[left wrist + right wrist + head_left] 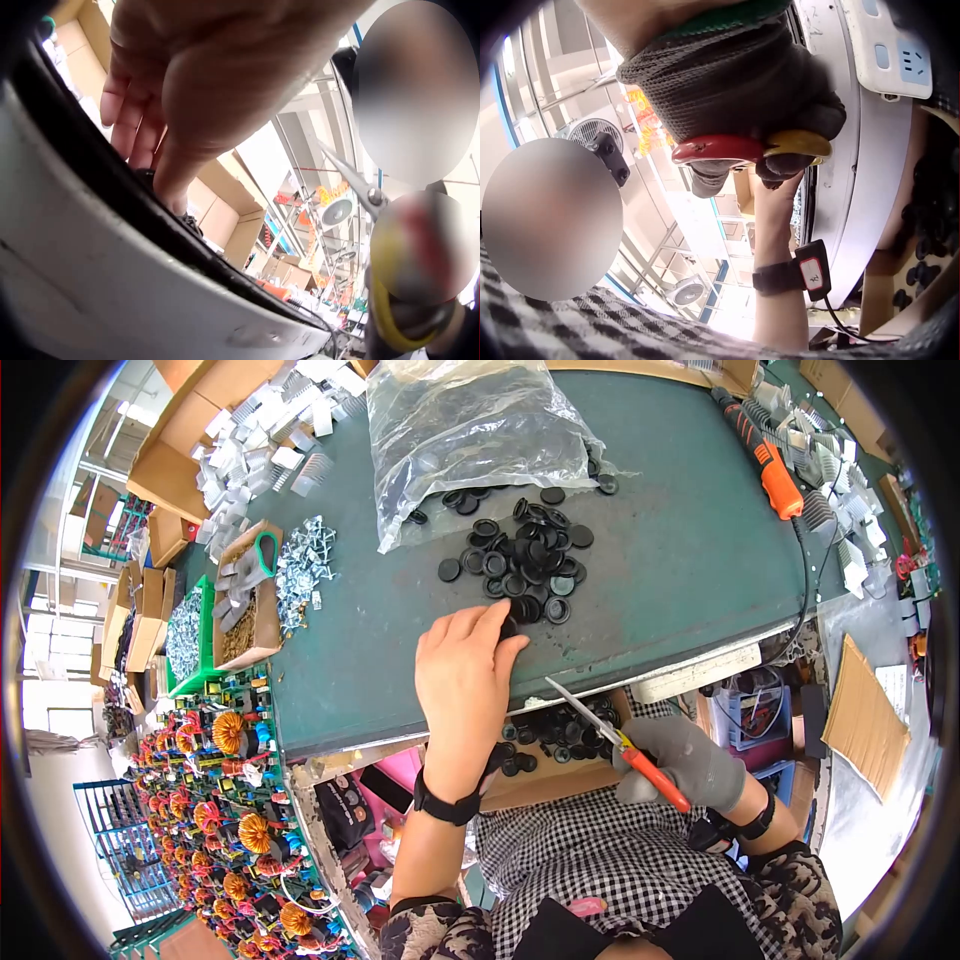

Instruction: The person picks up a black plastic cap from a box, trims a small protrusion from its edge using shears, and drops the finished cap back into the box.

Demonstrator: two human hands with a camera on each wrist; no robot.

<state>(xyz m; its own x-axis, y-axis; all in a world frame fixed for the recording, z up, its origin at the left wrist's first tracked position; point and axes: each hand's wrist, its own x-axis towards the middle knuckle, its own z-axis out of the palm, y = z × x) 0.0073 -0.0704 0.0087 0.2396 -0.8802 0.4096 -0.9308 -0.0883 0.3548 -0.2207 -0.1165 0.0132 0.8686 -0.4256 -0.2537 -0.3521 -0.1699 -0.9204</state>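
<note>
Closest to me, below a black-and-white checked apron (590, 840) front, my gloved right hand (690, 760) holds red-and-yellow-handled scissors (652, 775), fingers through the loops, blades pointing away toward the worktable (690, 570). Just under its near edge sits a cardboard box (548, 792) holding black round pieces. Above that edge, my bare left hand (465, 675) pinches a black cap (509, 628) between thumb and fingers, at the near side of a loose pile of caps (535, 550) on the green top. The caps look light, smooth and slightly springy, probably rubber or plastic; the raised rim seems the best hold, and they could slide. The edge is close by my wrist; room for moving lies rightward, up to an orange-and-black power tool (780, 480). Beyond the pile, a clear plastic bag (470, 420) limits reach.
</note>
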